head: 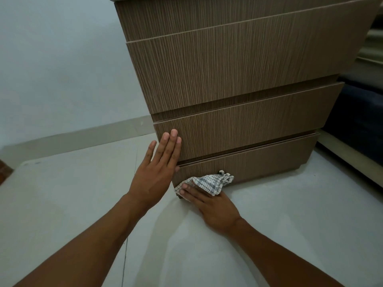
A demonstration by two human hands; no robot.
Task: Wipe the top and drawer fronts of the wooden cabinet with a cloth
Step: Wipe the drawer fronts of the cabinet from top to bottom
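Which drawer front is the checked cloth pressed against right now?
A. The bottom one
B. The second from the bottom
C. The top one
A: the right hand presses the checked cloth to the bottom drawer front, while the left hand rests flat on the drawer above.

Pale wall (58,69) fills the upper left, a grey skirting strip (83,134) running along its foot. Light tiled floor (290,214) spreads below. Dark blue furniture (360,112) sits far right.
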